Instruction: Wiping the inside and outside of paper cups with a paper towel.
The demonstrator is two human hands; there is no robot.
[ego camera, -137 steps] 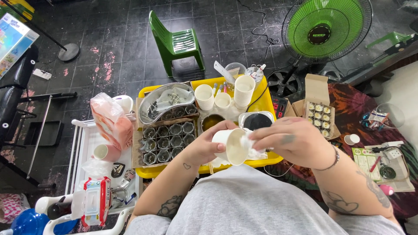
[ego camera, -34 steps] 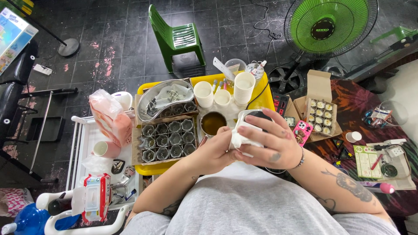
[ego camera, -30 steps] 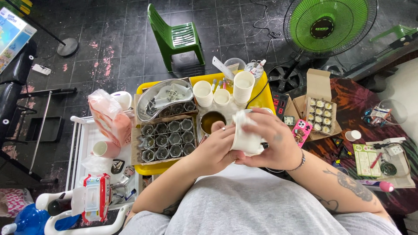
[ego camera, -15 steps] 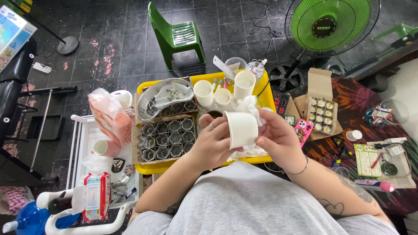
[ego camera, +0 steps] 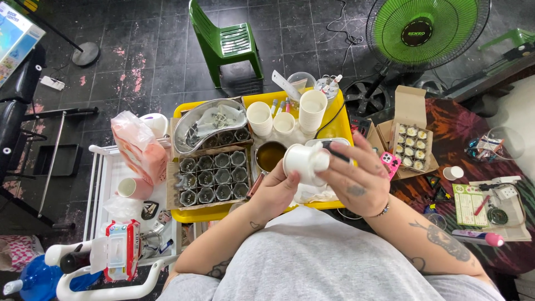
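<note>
Green plastic formed the largest things in view: a round standing fan at the top right and a small chair on the dark tiled floor. Below them sat a yellow rectangular tray that served as the work surface. On its left half lay a brown cardboard box of small dark pots in rows, with a kidney-shaped metal dish just behind it. Stacks of white paper cups stood at the tray's far edge, near a small bowl of brown liquid.

Over the tray's near edge, both hands met around a white plastic cup, tipped on its side. The left hand cupped it from below, grip clamped on the cup's body. The right hand closed over its other end, fingers wrapped on the cup too, with a crumpled white tissue just under the hands.

To the right, an open cardboard box of small filled jars rested beside a pink phone. At the left, a pink plastic bag stood on a white rack.
</note>
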